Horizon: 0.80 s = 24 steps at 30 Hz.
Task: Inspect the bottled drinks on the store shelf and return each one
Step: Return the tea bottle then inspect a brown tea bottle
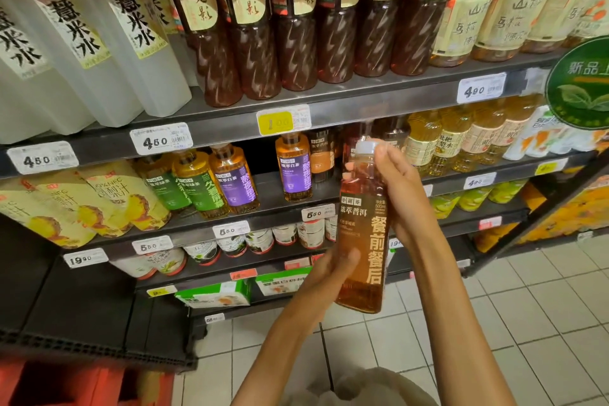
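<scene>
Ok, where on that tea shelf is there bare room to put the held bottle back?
The dark gap between the purple-label bottle and the lone purple-label bottle. Green-label bottles crowd its left side; yellow bottles pack the right. Both hands hold the brown bottle.

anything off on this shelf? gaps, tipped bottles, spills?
No spills or damage. One gap: the second shelf has an empty slot between the purple-label bottles, with one standing alone. The brown-label bottle is off the shelf, held tilted by the left hand and right hand. Yellow price tag is blurred.
</scene>
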{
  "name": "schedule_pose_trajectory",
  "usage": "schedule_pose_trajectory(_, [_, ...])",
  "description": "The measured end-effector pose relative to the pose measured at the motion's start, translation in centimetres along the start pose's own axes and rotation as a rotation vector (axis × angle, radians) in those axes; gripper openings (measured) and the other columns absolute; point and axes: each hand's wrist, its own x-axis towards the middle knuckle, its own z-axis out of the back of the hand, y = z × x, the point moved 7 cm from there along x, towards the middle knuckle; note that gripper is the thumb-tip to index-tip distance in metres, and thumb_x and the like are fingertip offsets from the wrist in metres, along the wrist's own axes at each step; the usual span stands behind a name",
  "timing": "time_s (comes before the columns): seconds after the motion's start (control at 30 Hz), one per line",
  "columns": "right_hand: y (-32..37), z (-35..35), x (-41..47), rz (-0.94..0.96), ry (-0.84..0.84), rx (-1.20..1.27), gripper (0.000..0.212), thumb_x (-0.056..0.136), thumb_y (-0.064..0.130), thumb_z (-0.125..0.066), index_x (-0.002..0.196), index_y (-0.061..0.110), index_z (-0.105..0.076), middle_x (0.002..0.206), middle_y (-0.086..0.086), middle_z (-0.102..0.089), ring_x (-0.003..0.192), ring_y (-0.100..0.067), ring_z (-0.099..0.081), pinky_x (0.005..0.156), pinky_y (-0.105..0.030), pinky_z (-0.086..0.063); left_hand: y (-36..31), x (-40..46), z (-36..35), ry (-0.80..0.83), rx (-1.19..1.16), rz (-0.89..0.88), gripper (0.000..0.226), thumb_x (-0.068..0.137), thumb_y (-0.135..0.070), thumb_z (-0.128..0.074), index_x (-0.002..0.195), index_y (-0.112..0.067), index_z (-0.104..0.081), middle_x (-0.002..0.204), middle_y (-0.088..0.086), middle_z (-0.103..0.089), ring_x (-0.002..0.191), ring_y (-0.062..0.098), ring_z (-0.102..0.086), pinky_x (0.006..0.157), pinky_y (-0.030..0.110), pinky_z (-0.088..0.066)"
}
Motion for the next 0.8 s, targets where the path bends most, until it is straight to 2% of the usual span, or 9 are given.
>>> schedule_pose_trajectory(0.07, [-1.3, 0.7, 0.5, -0.035, -0.024, -0.105, 0.034, 0.100, 0.036, -0.044, 0.127, 0.018, -0.056, 0.101, -0.007, -0.073, 0.088, -0.017, -0.070, 0.075, -0.034, -0.055, 0.9, 0.2, 0.0, -0.021, 0.043, 0.004, 0.076, 0.058, -0.077, -0.064, 0.124, -0.044, -0.047, 0.116, -0.018, -0.065, 0.108, 0.001, -0.060, 0.096, 0.028, -0.046])
schedule_pose_trajectory(0.13, [-2.0, 0.9, 1.3, -0.049, -0.007, -0.202, 0.037, 0.101, 0.036, -0.041, 0.134, 0.024, -0.052, 0.111, -0.005, -0.069, 0.096, -0.015, -0.068, 0.080, -0.032, -0.055, 1.5, 1.1, 0.5, -0.073, 0.028, 0.000, 0.076, 0.058, -0.071, -0.066, 0.125, -0.044, -0.044, 0.120, -0.016, -0.063, 0.111, 0.003, -0.060, 0.094, 0.026, -0.046])
schedule_pose_trajectory(0.23, [-2.9, 0.9, 2.7, -0.059, 0.018, -0.224, 0.038, 0.101, 0.034, -0.041, 0.137, 0.024, -0.050, 0.115, -0.004, -0.067, 0.094, -0.009, -0.068, 0.071, -0.019, -0.055, 1.7, 2.8, 1.7, -0.167, 0.018, 0.010, 0.065, 0.066, -0.063, -0.067, 0.123, -0.046, -0.041, 0.124, -0.013, -0.058, 0.113, 0.007, -0.057, 0.090, 0.024, -0.047])
schedule_pose_trajectory(0.33, [-3.6, 0.7, 4.5, -0.061, 0.027, -0.224, 0.036, 0.102, 0.031, -0.039, 0.136, 0.021, -0.048, 0.113, -0.004, -0.064, 0.087, -0.001, -0.066, 0.064, -0.013, -0.051, 1.4, 5.0, 3.1, -0.256, 0.081, 0.010, 0.064, 0.068, -0.056, -0.065, 0.125, -0.042, -0.039, 0.124, -0.011, -0.056, 0.111, 0.009, -0.057, 0.081, 0.019, -0.048])
schedule_pose_trajectory(0.43, [-4.3, 0.6, 6.4, -0.087, 0.050, -0.221, 0.031, 0.102, 0.032, -0.039, 0.131, 0.022, -0.048, 0.112, -0.005, -0.061, 0.092, -0.007, -0.063, 0.065, -0.016, -0.052, 0.9, 7.4, 4.6, -0.360, 0.095, -0.010, 0.051, 0.075, -0.046, -0.069, 0.120, -0.037, -0.046, 0.119, -0.011, -0.058, 0.108, 0.007, -0.058, 0.081, 0.017, -0.049])
schedule_pose_trajectory(0.53, [-4.4, 0.7, 8.3, -0.064, 0.110, -0.248, 0.025, 0.103, 0.030, -0.039, 0.116, 0.013, -0.054, 0.107, -0.015, -0.061, 0.093, -0.018, -0.061, 0.072, -0.024, -0.053, -0.1, 9.7, 5.9, -0.463, 0.078, -0.088, 0.037, 0.081, -0.030, -0.072, 0.111, -0.035, -0.051, 0.111, -0.013, -0.062, 0.096, -0.005, -0.061, 0.068, 0.009, -0.048])
schedule_pose_trajectory(0.6, [-4.3, 0.5, 9.2, -0.041, 0.193, -0.273, 0.024, 0.102, 0.028, -0.040, 0.110, 0.011, -0.055, 0.101, -0.011, -0.062, 0.090, -0.016, -0.059, 0.073, -0.023, -0.051, -0.8, 10.9, 6.6, -0.580, 0.090, -0.146, 0.036, 0.080, -0.019, -0.073, 0.105, -0.033, -0.051, 0.105, -0.015, -0.062, 0.092, -0.006, -0.062, 0.065, 0.006, -0.047])
schedule_pose_trajectory(0.7, [-4.2, -1.0, 9.8, -0.005, 0.390, -0.330, 0.017, 0.095, 0.022, -0.057, 0.112, 0.020, -0.054, 0.103, 0.006, -0.061, 0.092, 0.001, -0.058, 0.078, -0.013, -0.047, -1.1, 12.3, 7.2, -0.743, 0.071, -0.202, 0.042, 0.078, -0.009, -0.074, 0.113, -0.018, -0.053, 0.106, -0.005, -0.064, 0.099, 0.006, -0.061, 0.070, 0.005, -0.048])
schedule_pose_trajectory(0.8, [-4.4, -1.6, 10.6, 0.069, 0.383, -0.469, 0.037, 0.087, 0.013, -0.069, 0.120, 0.015, -0.053, 0.110, 0.005, -0.059, 0.103, -0.005, -0.056, 0.081, -0.007, -0.043, -1.3, 13.3, 7.5, -0.824, -0.021, -0.241, 0.038, 0.081, 0.004, -0.067, 0.115, -0.006, -0.055, 0.111, 0.009, -0.066, 0.100, 0.013, -0.064, 0.073, 0.010, -0.051])
